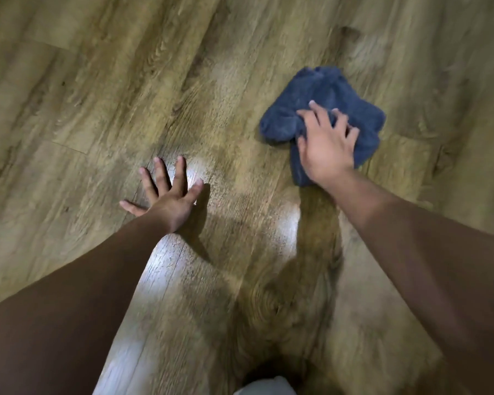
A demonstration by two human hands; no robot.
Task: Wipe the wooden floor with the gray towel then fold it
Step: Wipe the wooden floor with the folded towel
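While the wiping step looks to be under way, the near field at 6 o'clock shows only a scrap of pale cloth (264, 386) at the bottom edge, likely the person's clothing; cannot say more.

Left hand (166, 195), about 9 o'clock of frame centre: fingers straight and spread, palm down on the wooden floor (97, 95), holding nothing. Judged to be a brace.

Right hand (327, 141), about 2 o'clock of centre: on top of the gray towel (334, 92), fingers bent into the cloth and seemingly bunching it while pressing down. Whether the thumb is hooked under a fold is not visible.

The towel is crumpled, not flat, with no folds squared. It lies on the floor under and beyond the right hand, most of its bulk toward 12 o'clock of the knuckles, one lobe out toward 9 o'clock. Long axis roughly 6 to 12 o'clock.

Key relation: the right hand is on the towel, the left well apart from it. Any stroke runs off the right arm.

Frame has motion blur. Folding not begun. No brand, label or writing legible anywhere.
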